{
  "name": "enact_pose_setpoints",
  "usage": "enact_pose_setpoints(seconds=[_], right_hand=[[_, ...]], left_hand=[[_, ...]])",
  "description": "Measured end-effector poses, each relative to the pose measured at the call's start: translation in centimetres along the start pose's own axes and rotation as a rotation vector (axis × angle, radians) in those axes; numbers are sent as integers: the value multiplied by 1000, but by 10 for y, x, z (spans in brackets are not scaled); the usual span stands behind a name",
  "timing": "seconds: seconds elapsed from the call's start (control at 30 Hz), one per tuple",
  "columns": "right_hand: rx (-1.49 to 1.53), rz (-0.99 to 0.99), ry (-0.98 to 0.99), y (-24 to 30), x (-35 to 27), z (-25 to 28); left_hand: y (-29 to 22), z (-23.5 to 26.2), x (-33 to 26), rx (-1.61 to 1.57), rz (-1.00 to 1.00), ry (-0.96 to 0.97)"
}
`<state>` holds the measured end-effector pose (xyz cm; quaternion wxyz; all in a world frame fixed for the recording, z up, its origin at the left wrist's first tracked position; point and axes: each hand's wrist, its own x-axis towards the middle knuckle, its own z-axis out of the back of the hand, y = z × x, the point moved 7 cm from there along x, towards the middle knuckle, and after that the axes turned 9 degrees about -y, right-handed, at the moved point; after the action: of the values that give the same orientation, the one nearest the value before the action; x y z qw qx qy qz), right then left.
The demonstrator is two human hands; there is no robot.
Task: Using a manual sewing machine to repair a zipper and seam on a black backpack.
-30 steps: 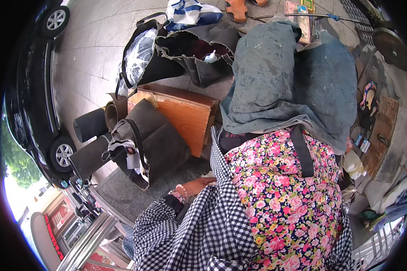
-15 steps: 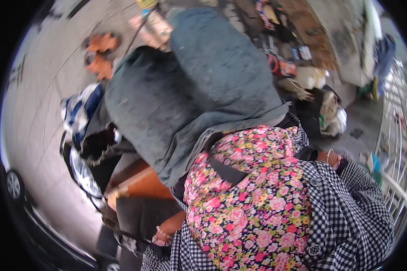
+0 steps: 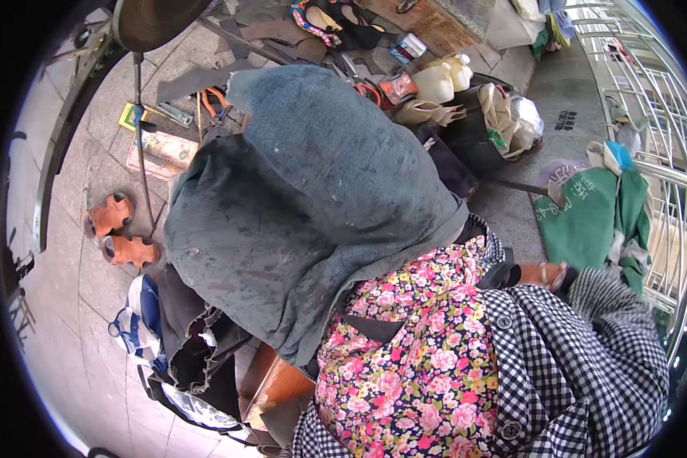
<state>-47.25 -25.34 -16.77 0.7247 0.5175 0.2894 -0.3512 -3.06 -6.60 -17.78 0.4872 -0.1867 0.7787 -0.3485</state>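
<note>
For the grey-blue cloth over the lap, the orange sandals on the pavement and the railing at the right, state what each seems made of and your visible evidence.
Grey-blue cloth: looks like heavy woven denim or canvas, matt, dark-stained, with a frayed edge. Orange sandals: probably moulded plastic or rubber, going by the even colour and slight sheen, though leather cannot be ruled out. Railing: metal tubing, likely stainless steel, bright and reflective.
</note>
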Motion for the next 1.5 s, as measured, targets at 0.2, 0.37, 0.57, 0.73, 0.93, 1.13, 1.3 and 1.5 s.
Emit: enact_pose_setpoints(seconds=[0.2, 0.37, 0.57, 0.73, 0.93, 1.13, 1.3, 1.5], right_hand=[[23, 162, -271, 75, 19, 5], [237, -17, -57, 40, 31, -3], [445, -251, 142, -13, 59, -18], [233, -174, 169, 73, 78, 27], [45, -100, 81, 97, 87, 55], [871, -447, 395, 80, 69, 14], [978, -256, 557, 81, 53, -8], [556, -198, 345, 65, 71, -13]], left_hand=[[14, -25, -47, -23, 97, -102], [13, -58, -76, -65, 169, -174], [17, -72, -98, -97, 234, -197], [20, -77, -110, -101, 250, -248], [16, -49, -100, -13, 216, -275], [-6, -6, -76, 118, 189, -234], [-14, 12, -74, 178, 172, -235], [-2, 13, -71, 173, 126, -331]])
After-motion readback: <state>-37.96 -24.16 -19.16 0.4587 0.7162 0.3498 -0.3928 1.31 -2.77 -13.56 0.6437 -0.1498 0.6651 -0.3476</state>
